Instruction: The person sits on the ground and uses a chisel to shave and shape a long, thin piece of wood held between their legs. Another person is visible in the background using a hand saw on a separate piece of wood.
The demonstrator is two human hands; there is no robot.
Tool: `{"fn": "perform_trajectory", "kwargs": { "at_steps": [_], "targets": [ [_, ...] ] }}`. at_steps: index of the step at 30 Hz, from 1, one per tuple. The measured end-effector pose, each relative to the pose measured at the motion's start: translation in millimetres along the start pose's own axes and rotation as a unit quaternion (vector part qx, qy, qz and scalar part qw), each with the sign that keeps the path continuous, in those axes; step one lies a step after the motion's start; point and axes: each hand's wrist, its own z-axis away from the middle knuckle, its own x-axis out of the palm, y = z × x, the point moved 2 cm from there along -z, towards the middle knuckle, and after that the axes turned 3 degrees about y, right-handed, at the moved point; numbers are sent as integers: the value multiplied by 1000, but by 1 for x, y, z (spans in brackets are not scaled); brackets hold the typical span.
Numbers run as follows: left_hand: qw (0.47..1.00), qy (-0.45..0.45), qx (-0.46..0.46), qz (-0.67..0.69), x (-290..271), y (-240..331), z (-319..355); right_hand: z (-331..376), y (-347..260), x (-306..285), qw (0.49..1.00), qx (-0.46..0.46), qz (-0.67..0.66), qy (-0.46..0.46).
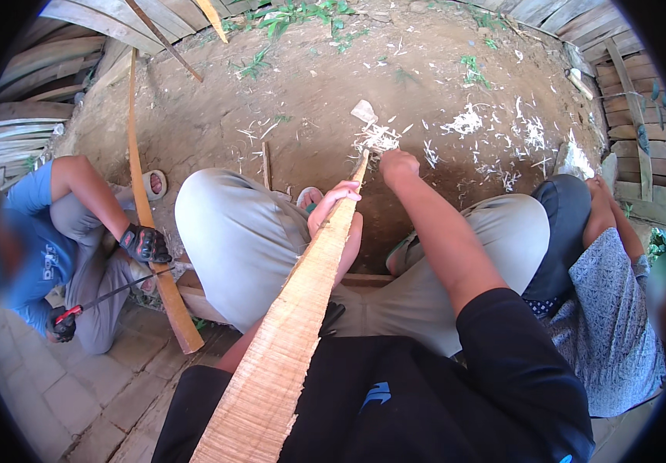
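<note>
A long rough-hewn pale wooden stave (286, 332) runs from my lap up to a narrow tip over the dirt. My left hand (335, 207) is wrapped around the stave just below its tip, fingers over the top face. My right hand (398, 166) is curled into a fist right beside the tip, on its right. Anything inside the fist is hidden. I sit with both knees (232, 231) up in grey trousers. Pale wood shavings (379, 139) lie on the dirt just past the tip.
On the left a crouching person in a blue shirt grips a long brown stave (147, 224) with a black-gloved hand (144, 244) and holds a red-handled blade (105, 297). Another person in a patterned shirt (607, 309) sits at my right. Plank walls (634, 100) ring the dirt.
</note>
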Motion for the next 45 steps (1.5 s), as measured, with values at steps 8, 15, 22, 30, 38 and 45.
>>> {"fn": "perform_trajectory", "kwargs": {
  "at_steps": [8, 15, 22, 30, 38, 45],
  "targets": [
    [1000, 19, 5, -11, 1, -3, -5, -20, 18, 14, 997, -22, -72, -6],
    [999, 27, -21, 33, 4, -2, -1, -34, 30, 11, 997, -63, -10, -32],
    [999, 22, -13, 29, 0, 0, -1, 1, 21, -25, 987, -112, 79, -86],
    [996, -4, -33, 84, -2, -18, 1, 11, 7, -21, 999, 3, 16, -37],
    [998, -2, -65, -15, -1, 2, 2, 5, 7, -4, 1000, 27, 3, -7],
    [999, -25, -34, -9, -10, -48, 5, -2, 2, 4, 999, 39, -27, 9]
  ]
}}
